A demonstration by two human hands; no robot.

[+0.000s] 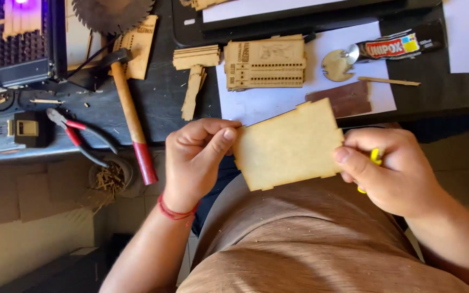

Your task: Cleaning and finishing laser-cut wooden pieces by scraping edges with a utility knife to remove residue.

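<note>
Work looks midway: one flat cut wooden panel (289,145) is in hand above the lap, while a stack of uncut sheets (265,63) and loose pieces lie on the counter (158,92). The left hand (194,163) pinches the panel's left edge, grip closed between thumb and fingers. The right hand (392,171) clamps the right edge with its thumb, also holding a small yellow tool (375,157). A hammer (131,108) and pliers (80,135) lie untouched.
</note>
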